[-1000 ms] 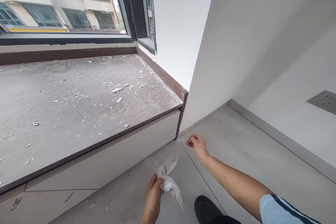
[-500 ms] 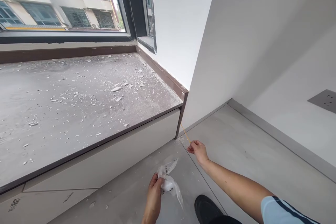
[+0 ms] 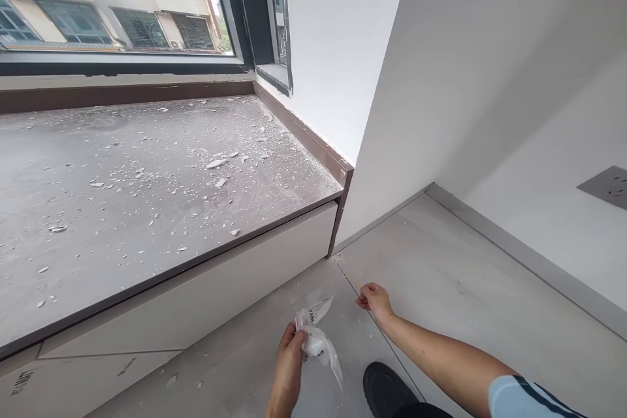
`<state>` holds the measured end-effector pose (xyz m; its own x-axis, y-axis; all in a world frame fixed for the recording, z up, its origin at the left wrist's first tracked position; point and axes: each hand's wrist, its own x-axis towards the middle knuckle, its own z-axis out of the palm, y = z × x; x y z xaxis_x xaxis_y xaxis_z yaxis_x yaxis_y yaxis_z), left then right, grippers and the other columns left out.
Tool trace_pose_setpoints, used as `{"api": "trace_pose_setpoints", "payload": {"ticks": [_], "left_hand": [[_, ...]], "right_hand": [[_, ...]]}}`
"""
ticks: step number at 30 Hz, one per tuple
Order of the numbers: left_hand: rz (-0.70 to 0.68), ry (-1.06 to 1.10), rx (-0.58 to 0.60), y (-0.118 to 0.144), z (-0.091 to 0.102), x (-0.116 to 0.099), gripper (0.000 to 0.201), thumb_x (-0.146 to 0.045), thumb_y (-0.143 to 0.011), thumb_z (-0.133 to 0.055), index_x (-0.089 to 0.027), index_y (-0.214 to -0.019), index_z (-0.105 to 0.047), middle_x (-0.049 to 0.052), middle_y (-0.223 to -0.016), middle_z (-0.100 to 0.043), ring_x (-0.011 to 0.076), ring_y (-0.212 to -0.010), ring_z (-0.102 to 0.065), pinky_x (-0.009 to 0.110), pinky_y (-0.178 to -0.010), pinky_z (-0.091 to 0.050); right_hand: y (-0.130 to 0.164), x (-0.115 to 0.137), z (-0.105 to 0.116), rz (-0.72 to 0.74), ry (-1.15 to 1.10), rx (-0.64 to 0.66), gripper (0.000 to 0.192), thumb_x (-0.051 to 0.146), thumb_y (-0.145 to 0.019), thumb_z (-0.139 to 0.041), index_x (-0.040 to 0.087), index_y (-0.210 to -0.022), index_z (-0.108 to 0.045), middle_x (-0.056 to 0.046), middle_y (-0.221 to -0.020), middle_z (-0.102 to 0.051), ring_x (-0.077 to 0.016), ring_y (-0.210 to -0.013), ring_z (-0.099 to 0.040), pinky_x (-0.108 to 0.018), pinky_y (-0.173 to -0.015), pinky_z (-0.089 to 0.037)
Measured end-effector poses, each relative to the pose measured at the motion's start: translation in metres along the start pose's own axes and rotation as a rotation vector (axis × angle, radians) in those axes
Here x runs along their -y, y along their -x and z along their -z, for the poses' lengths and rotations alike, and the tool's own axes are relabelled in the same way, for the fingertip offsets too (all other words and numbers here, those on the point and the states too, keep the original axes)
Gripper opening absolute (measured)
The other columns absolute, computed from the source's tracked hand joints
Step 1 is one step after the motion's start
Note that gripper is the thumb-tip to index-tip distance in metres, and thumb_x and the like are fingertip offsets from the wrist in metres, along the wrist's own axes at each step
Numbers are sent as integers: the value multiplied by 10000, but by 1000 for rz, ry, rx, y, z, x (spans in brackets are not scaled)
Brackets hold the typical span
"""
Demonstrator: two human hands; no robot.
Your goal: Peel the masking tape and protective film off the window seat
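My left hand [image 3: 290, 356] is closed on a crumpled clear plastic bag [image 3: 313, 343] at the bottom middle. Dark letters are printed on the plastic, and a white lump shows in it or behind it; I cannot tell which. Over the floor to the right, the fingers of my right hand [image 3: 375, 300] pinch one end of a thin yellow strip [image 3: 359, 286]. Its far part points toward the foot of the brown end panel [image 3: 339, 222], blurred against the floor. Whether it still touches the panel, I cannot tell.
White flakes and dust lie over the grey window-seat top [image 3: 147, 209], which has pale drawer fronts [image 3: 255, 281] below. A brown upstand [image 3: 304, 134] edges it. Grey skirting [image 3: 519, 261] runs along the right wall, under a socket plate [image 3: 607, 186]. My dark shoe [image 3: 386, 392] stands on the floor.
My right hand has moved down and slightly right, away from the brown panel, with the yellow strip. The strip's visible length is lower and fainter. My left hand has barely moved.
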<state>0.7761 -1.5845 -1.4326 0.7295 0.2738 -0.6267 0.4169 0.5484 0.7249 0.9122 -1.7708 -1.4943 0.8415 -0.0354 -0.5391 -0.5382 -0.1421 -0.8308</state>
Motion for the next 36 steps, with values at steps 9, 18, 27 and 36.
{"api": "trace_pose_setpoints", "payload": {"ticks": [9,18,27,36], "left_hand": [[-107,-125,121,7,-4,-3,279,-320,-576,-620,-194,-822,-578,33,-838,-591,187,-779,-528,281,-705,-398],[-96,8,91,12,-9,-17,532,-288,-628,-606,-241,-1127,-430,26,-903,-566,120,-668,-512,241,-605,-397],[-84,-164,-67,10,10,-12,133,-292,-608,-536,-203,-649,-446,-69,-520,-348,82,-474,-293,223,-484,-268],[-34,-182,21,16,-3,-13,143,-286,-600,-515,-219,-717,-466,-44,-584,-426,113,-535,-390,232,-532,-307]], "right_hand": [[55,38,-23,320,476,767,55,168,-630,-503,175,-647,-556,48,-520,-525,-94,-474,-517,-191,-474,-383],[70,67,-68,739,698,713,113,156,-634,-551,186,-661,-657,12,-644,-591,-112,-610,-524,-206,-571,-360],[33,100,-59,295,180,481,234,349,-703,-489,150,-690,-611,-13,-626,-606,-87,-455,-505,-196,-421,-332],[-27,118,-64,664,286,-97,238,370,-736,-435,200,-750,-601,-4,-665,-620,-144,-619,-564,-242,-612,-411]]}}
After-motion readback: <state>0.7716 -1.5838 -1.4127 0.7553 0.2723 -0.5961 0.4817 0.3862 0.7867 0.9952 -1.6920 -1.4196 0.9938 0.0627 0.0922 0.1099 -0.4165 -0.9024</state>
